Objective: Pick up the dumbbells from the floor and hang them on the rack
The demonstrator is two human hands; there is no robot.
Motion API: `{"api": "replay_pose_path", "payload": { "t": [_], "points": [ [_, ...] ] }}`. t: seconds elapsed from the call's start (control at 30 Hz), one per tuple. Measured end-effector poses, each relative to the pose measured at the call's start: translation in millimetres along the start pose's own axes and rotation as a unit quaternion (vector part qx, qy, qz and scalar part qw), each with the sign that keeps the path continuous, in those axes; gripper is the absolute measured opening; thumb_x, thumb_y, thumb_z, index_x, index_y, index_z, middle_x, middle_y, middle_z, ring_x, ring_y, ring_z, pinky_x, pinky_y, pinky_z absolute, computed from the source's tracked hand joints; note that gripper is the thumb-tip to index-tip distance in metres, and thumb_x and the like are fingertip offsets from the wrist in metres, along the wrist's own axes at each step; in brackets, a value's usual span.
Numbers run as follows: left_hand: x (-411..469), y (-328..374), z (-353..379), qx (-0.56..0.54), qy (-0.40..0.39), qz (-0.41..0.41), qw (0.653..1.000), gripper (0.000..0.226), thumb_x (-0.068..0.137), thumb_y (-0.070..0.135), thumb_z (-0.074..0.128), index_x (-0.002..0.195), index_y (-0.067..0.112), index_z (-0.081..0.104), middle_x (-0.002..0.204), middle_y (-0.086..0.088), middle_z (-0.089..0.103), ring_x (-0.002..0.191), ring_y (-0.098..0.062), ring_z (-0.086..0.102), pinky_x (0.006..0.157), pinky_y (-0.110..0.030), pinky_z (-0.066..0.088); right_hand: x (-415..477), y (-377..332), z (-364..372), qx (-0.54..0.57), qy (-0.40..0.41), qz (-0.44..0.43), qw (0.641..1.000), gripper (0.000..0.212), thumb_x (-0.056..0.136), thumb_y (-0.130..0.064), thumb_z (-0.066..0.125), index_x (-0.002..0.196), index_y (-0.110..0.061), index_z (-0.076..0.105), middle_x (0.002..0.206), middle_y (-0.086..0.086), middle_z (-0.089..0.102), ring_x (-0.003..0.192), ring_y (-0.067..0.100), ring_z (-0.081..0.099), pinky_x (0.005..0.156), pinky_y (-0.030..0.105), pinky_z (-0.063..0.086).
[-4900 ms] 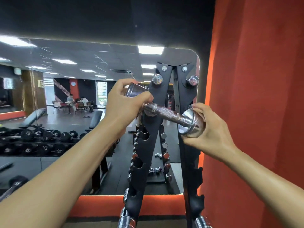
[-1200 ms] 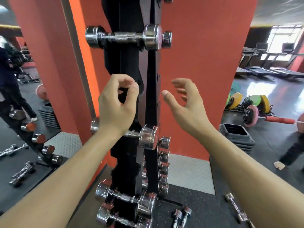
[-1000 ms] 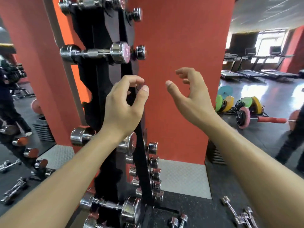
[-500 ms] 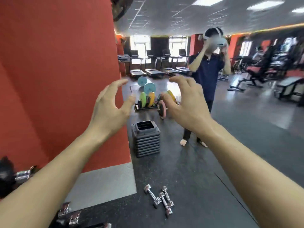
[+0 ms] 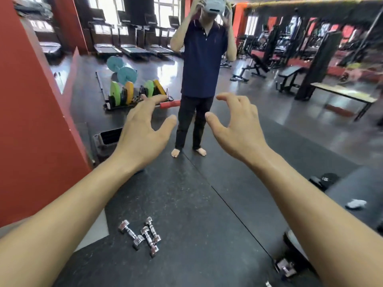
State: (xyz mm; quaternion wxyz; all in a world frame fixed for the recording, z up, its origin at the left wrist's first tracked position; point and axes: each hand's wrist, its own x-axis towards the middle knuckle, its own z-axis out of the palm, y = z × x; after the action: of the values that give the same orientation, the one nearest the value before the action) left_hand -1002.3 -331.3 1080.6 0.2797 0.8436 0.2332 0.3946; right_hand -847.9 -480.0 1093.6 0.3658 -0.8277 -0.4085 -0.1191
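Three small chrome dumbbells lie close together on the black rubber floor, low and left of centre. Another chrome dumbbell lies at the lower right, partly hidden behind my right forearm. My left hand and my right hand are stretched out in front of me at chest height, fingers spread and loosely bent, holding nothing. Both hands are well above and beyond the dumbbells. The rack is out of view.
A person in a dark shirt stands barefoot on the floor straight ahead. A red wall fills the left side, with a stack of grey steps at its corner. Coloured weight plates and benches stand further back.
The view has swung from the rack to the open gym floor and tilted down. The dumbbells on the floor are now nearer. My hands stay empty and apart.
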Motion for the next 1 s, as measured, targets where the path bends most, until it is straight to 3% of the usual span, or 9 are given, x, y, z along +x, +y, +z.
{"api": "replay_pose_path", "payload": {
  "t": [0.1,0.2,0.4,0.57,0.7,0.77,0.87,1.0],
  "points": [
    [33.5,-22.1,52.1,-0.017,-0.007,-0.009,1.0,0.044,0.099,0.036,0.062,0.142,0.034,0.053,0.138,0.021,0.049,0.137,-0.014,0.046,0.11,-0.031,0.036,36.6,40.4,22.6,-0.018,-0.017,0.02,0.999,0.048,0.1,-0.048,0.059,0.144,-0.031,0.05,0.141,0.006,0.051,0.136,0.032,0.041,0.112,0.046,0.039],
    [69.4,-43.8,99.7,-0.021,-0.024,-0.034,0.999,0.048,0.099,0.038,0.061,0.146,0.03,0.052,0.144,0.012,0.052,0.136,-0.013,0.045,0.114,-0.039,0.039,77.1,73.7,46.7,-0.024,-0.033,0.036,0.999,0.047,0.1,-0.047,0.058,0.143,-0.031,0.051,0.139,0.005,0.051,0.134,0.032,0.042,0.112,0.047,0.039],
    [110.7,-88.2,159.0,-0.008,-0.037,-0.092,0.995,0.046,0.099,0.037,0.061,0.143,0.028,0.053,0.141,0.005,0.054,0.134,-0.017,0.048,0.108,-0.028,0.035,128.9,120.2,107.9,-0.029,-0.103,0.03,0.994,0.048,0.099,-0.045,0.06,0.144,-0.029,0.051,0.14,0.007,0.052,0.133,0.033,0.043,0.112,0.05,0.04],
    [119.3,-151.0,174.7,0.025,-0.033,-0.176,0.984,0.042,0.096,0.038,0.063,0.136,0.027,0.058,0.135,0.0,0.057,0.128,-0.021,0.052,0.109,-0.032,0.038,155.1,136.6,189.5,-0.005,-0.192,0.005,0.981,0.048,0.1,-0.045,0.06,0.144,-0.029,0.051,0.135,0.005,0.051,0.131,0.033,0.043,0.111,0.05,0.041],
    [110.9,-201.2,176.3,0.078,0.003,-0.268,0.96,0.038,0.096,0.035,0.064,0.133,0.025,0.062,0.133,0.0,0.061,0.126,-0.019,0.054,0.097,-0.02,0.031,167.8,140.6,261.2,0.017,-0.287,-0.042,0.957,0.047,0.1,-0.045,0.061,0.143,-0.029,0.05,0.139,0.004,0.052,0.134,0.034,0.041,0.114,0.051,0.036],
    [106.9,-219.7,177.1,0.102,0.014,-0.308,0.946,0.038,0.097,0.034,0.064,0.133,0.025,0.062,0.132,-0.001,0.062,0.125,-0.019,0.054,0.097,-0.021,0.031,174.3,140.8,293.9,0.03,-0.324,-0.065,0.944,0.049,0.1,-0.045,0.062,0.144,-0.028,0.05,0.14,0.007,0.051,0.136,0.036,0.041,0.113,0.05,0.036],
    [99.1,-243.1,178.0,0.118,0.041,-0.363,0.923,0.038,0.097,0.034,0.062,0.134,0.024,0.061,0.136,-0.002,0.059,0.129,-0.018,0.051,0.108,-0.028,0.036,185.7,138.2,340.5,0.059,-0.375,-0.105,0.919,0.05,0.1,-0.043,0.063,0.145,-0.025,0.051,0.14,0.01,0.051,0.134,0.037,0.041,0.111,0.048,0.035],
    [82.8,-278.4,191.8,0.137,0.076,-0.43,0.889,0.037,0.099,0.035,0.059,0.134,0.025,0.058,0.133,0.007,0.055,0.129,-0.015,0.049,0.104,-0.026,0.033,197.3,144.5,402.1,0.081,-0.425,-0.129,0.892,0.05,0.101,-0.043,0.062,0.146,-0.026,0.05,0.141,0.01,0.05,0.134,0.037,0.042,0.11,0.048,0.037]
  ]
}}
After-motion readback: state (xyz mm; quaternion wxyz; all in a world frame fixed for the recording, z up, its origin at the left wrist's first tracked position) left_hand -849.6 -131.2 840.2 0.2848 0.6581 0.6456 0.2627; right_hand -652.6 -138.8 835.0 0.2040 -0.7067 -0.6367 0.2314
